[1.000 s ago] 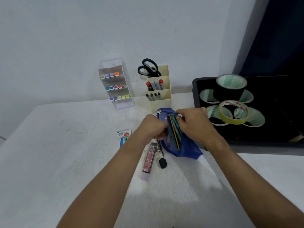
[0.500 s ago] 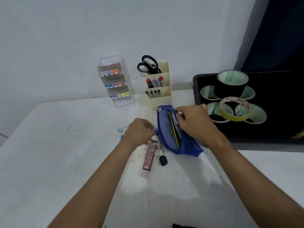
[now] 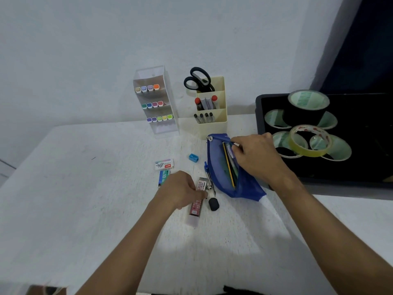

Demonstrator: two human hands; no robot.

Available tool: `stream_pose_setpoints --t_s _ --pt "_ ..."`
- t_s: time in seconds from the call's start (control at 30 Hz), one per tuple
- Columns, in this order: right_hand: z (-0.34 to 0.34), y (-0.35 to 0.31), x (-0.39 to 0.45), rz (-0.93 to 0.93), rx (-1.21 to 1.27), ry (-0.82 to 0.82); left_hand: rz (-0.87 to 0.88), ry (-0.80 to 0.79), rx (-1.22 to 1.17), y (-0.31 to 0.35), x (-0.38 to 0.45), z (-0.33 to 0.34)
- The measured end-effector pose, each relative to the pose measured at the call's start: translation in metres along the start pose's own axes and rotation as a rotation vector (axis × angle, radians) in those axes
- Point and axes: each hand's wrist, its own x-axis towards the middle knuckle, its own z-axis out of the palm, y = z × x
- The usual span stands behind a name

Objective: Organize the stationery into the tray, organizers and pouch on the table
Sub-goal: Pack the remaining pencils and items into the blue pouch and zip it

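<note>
A blue mesh pouch (image 3: 221,175) lies unzipped on the white table, with pencils and pens inside. My right hand (image 3: 254,155) grips its upper edge and holds the mouth apart. My left hand (image 3: 182,189) is down on a long clear case with a red label (image 3: 196,204), fingers curled on its upper end. Beside the case lie a blue pen (image 3: 209,177) and a small black cap-like piece (image 3: 213,204). A blue sharpener (image 3: 193,157) and two staple boxes (image 3: 164,164) rest to the left.
A clear marker organizer (image 3: 156,103) and a cream organizer (image 3: 212,116) with scissors (image 3: 197,80) and pens stand at the back by the wall. A black tray (image 3: 361,145) with several tape rolls (image 3: 307,143) fills the right side.
My left hand left the pouch and moved down and left onto the red-labelled case. The sharpener came into view. My right hand kept hold of the pouch.
</note>
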Motion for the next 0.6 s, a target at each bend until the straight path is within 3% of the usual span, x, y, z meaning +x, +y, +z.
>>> stream_pose_setpoints --t_s 0.27,0.37,0.5,0.6 --pt "-0.001 0.000 -0.001 0.008 0.008 -0.008 -0.021 0.008 0.064 0.006 0.002 -0.002" --pt "-0.001 -0.001 0.000 0.015 0.004 -0.011 0.016 0.065 -0.078 0.010 0.000 -0.016" --pt "-0.001 -0.001 0.000 0.042 0.040 -0.013 0.133 0.182 -0.438 0.028 0.001 -0.040" --pt "-0.002 0.000 0.000 0.058 0.050 -0.002 0.130 0.146 -0.562 0.047 0.008 -0.040"
